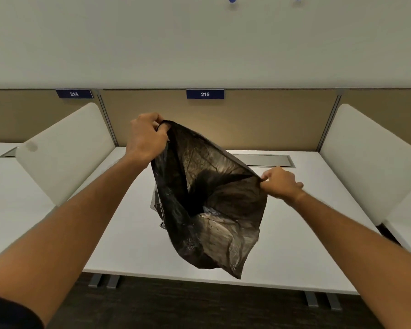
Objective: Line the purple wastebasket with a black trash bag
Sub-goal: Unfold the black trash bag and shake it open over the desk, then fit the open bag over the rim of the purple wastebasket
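A thin black trash bag (pixel 207 210) hangs in the air above the white desk, its mouth pulled open toward me. My left hand (pixel 146 138) grips the bag's rim at the upper left, fingers closed on the plastic. My right hand (pixel 281 182) pinches the rim at the right, lower than the left. The bag's bottom droops past the desk's front edge. No purple wastebasket shows anywhere in this view.
The white desk (pixel 294 233) has a grey cable tray (pixel 263 160) at its back. White side dividers stand at the left (pixel 64 150) and right (pixel 365 157). A tan back panel carries labels 214 and 215 (pixel 205 94). Dark floor lies below the desk's front edge.
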The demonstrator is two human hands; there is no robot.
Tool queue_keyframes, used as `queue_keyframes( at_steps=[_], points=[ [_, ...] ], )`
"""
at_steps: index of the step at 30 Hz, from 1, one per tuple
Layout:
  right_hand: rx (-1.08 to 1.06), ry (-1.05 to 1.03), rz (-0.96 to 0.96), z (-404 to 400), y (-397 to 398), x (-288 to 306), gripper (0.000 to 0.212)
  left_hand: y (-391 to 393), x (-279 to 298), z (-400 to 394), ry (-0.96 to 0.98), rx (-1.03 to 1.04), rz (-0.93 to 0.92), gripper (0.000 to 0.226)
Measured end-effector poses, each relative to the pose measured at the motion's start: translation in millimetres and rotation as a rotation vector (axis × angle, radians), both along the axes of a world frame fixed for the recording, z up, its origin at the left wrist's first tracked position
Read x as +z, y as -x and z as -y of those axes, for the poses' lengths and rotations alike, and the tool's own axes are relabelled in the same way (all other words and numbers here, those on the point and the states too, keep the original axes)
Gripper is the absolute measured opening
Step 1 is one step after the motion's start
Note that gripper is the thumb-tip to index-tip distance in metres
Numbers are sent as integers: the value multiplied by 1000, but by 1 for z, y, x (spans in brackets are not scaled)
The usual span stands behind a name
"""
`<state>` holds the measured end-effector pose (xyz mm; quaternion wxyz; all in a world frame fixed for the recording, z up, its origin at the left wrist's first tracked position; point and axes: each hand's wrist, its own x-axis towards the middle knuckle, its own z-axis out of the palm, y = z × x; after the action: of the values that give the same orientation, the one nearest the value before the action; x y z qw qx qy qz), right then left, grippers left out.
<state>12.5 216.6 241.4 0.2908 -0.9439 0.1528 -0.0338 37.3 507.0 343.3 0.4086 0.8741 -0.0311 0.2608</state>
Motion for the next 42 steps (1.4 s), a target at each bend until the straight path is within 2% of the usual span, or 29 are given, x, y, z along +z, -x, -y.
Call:
queue_keyframes(
  at_steps=[2,4,6,9,13,24,28,34,39,42],
  points=[
    [-67,-329,107,-6,2,1,16,4,-3,-18,-16,38,-4,16],
    [-163,-505,201,-13,3,5,15,7,-9,-38,-32,77,-17,18],
    [-218,-462,292,-19,6,11,20,12,-16,-56,-40,112,-29,18],
    [-219,-247,391,-31,13,17,22,19,-26,-75,-54,149,-37,18],
    [-150,-126,355,-48,26,11,19,31,-37,-88,-21,165,-58,21],
    [102,-244,233,-119,92,-28,33,113,-77,-121,18,258,-154,23],
    [147,-297,214,-143,127,-40,36,156,-96,-134,92,251,-195,26],
    [175,-361,173,-183,194,-61,40,235,-126,-153,34,344,-245,31],
    [210,-406,91,-223,242,-79,46,285,-153,-184,171,353,-291,36],
    [261,-430,23,-252,266,-92,45,314,-168,-204,169,392,-335,33]
  ],
)
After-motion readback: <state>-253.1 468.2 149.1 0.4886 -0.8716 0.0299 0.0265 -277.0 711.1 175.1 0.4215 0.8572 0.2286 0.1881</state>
